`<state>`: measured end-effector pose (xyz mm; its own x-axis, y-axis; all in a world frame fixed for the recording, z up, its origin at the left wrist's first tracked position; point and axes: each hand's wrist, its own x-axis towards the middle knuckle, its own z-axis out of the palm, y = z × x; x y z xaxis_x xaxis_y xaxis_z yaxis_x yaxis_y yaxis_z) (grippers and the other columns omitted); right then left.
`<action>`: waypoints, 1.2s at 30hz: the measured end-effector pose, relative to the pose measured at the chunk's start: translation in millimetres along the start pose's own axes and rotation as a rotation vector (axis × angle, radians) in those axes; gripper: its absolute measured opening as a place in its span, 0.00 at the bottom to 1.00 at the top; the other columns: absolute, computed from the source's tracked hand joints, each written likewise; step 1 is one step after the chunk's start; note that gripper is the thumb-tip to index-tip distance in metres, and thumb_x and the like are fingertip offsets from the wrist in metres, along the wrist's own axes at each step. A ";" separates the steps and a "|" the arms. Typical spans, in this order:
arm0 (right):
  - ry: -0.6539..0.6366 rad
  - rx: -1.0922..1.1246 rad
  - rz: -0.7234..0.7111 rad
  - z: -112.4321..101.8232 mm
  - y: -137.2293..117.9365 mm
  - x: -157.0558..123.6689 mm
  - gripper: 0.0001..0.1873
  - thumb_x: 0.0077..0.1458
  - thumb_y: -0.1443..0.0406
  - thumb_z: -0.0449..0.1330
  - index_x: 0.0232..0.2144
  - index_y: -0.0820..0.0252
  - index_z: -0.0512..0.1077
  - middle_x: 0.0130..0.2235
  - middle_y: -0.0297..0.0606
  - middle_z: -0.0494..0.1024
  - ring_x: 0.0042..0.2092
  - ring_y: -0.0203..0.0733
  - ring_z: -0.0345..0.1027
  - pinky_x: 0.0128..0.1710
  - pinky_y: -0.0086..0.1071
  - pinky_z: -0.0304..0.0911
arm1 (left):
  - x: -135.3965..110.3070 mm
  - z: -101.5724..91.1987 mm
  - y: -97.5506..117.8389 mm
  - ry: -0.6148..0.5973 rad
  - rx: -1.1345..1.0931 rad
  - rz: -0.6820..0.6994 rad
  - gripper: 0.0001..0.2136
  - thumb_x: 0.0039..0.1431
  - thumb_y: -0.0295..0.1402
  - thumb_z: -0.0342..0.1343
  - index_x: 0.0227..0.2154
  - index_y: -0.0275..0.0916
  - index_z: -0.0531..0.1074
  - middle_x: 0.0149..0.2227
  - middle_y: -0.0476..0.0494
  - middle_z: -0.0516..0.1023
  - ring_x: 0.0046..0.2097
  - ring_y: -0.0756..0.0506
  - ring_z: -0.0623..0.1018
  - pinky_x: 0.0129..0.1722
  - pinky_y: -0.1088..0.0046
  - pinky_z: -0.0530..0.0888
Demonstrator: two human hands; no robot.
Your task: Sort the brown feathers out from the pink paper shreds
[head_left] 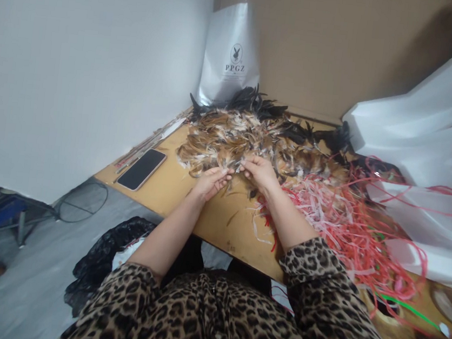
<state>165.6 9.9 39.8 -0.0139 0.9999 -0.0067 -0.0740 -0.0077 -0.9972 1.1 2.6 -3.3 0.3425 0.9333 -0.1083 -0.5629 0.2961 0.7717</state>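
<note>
A big heap of brown, white and black feathers (pixel 237 138) lies across the wooden table (pixel 174 196). My left hand (pixel 211 181) rests at the heap's near edge with fingers curled, pinching a few feathers. My right hand (pixel 259 171) is just beside it, fingers closed on feathers at the same edge. The two hands almost touch. Both forearms reach out from leopard-print sleeves.
A black phone (pixel 141 169) lies on the table's left corner beside thin sticks. A tangle of red and pink strips (pixel 339 215) covers the right side. White foam blocks (pixel 426 132) stand at the right, a white bag (pixel 231 56) against the back wall. A black plastic bag (pixel 105 256) sits on the floor.
</note>
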 end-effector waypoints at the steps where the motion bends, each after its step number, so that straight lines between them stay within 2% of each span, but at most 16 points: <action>1: 0.000 0.010 0.007 2.5 0.2 -1.3 0.16 0.36 0.56 0.65 0.22 0.62 0.67 0.22 0.32 0.71 0.18 0.27 0.54 0.17 0.25 0.47 | -0.6 0.4 -0.5 -0.014 0.018 -0.009 0.09 0.44 0.29 0.62 0.31 0.32 0.74 0.36 0.42 0.77 0.30 0.55 0.75 0.27 0.83 0.68; 7: -0.029 0.000 -0.007 14.7 2.2 -7.8 0.17 0.34 0.56 0.65 0.21 0.62 0.67 0.19 0.30 0.70 0.19 0.27 0.55 0.19 0.25 0.49 | -2.7 1.9 -2.0 -0.064 0.090 -0.050 0.10 0.44 0.30 0.62 0.31 0.32 0.74 0.33 0.42 0.77 0.29 0.55 0.74 0.27 0.82 0.68; 10: -0.028 0.035 -0.002 14.1 2.6 -7.6 0.16 0.34 0.56 0.66 0.21 0.62 0.67 0.20 0.30 0.70 0.19 0.27 0.55 0.20 0.25 0.49 | -1.8 0.7 -2.1 -0.077 0.049 -0.046 0.08 0.44 0.28 0.62 0.30 0.31 0.74 0.29 0.43 0.77 0.27 0.56 0.73 0.27 0.83 0.68; 13: -0.042 0.116 0.045 10.3 2.9 -6.0 0.16 0.35 0.57 0.66 0.26 0.61 0.70 0.23 0.30 0.72 0.20 0.27 0.57 0.20 0.25 0.49 | -1.5 0.8 0.3 -0.069 -0.050 -0.054 0.06 0.45 0.26 0.61 0.28 0.31 0.73 0.28 0.44 0.76 0.26 0.57 0.72 0.26 0.84 0.68; 16: -0.128 0.174 0.108 7.7 4.2 -5.6 0.18 0.35 0.59 0.67 0.30 0.60 0.72 0.26 0.31 0.74 0.23 0.28 0.61 0.23 0.25 0.53 | -2.8 2.4 4.1 -0.045 -0.129 -0.091 0.04 0.47 0.24 0.59 0.28 0.31 0.72 0.26 0.46 0.75 0.26 0.57 0.72 0.25 0.86 0.68; 21: -0.257 0.159 0.072 9.3 10.6 -6.4 0.13 0.36 0.60 0.67 0.26 0.61 0.72 0.24 0.30 0.73 0.24 0.28 0.61 0.27 0.26 0.55 | -3.8 1.7 5.2 -0.111 -0.159 -0.137 0.02 0.49 0.23 0.57 0.28 0.30 0.72 0.26 0.46 0.74 0.25 0.58 0.72 0.25 0.87 0.68; 24: -0.215 0.134 0.026 10.4 13.2 -5.5 0.12 0.35 0.60 0.67 0.22 0.61 0.71 0.22 0.30 0.72 0.24 0.29 0.61 0.29 0.27 0.56 | -1.8 -1.4 2.2 -0.120 -0.124 -0.125 0.04 0.49 0.24 0.57 0.30 0.30 0.72 0.27 0.45 0.76 0.26 0.57 0.73 0.26 0.86 0.69; 29: -0.103 0.071 0.007 10.8 10.1 -5.4 0.14 0.33 0.59 0.68 0.20 0.62 0.70 0.22 0.30 0.73 0.25 0.30 0.62 0.32 0.28 0.57 | 1.8 -3.9 -1.9 -0.042 -0.001 -0.070 0.07 0.48 0.27 0.59 0.31 0.31 0.73 0.32 0.43 0.78 0.28 0.55 0.75 0.26 0.84 0.69; 36: -0.036 -0.008 -0.041 14.0 9.2 -6.6 0.15 0.34 0.58 0.67 0.20 0.62 0.70 0.22 0.30 0.72 0.25 0.31 0.61 0.32 0.28 0.56 | 0.2 0.5 -3.3 0.006 0.102 -0.033 0.10 0.44 0.30 0.62 0.30 0.31 0.74 0.30 0.43 0.78 0.27 0.55 0.75 0.25 0.84 0.68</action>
<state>151.1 3.0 31.7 -0.0467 0.9982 0.0371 -0.0675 0.0339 -0.9971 3.4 1.7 -5.6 0.3545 0.9248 -0.1382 -0.4717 0.3045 0.8275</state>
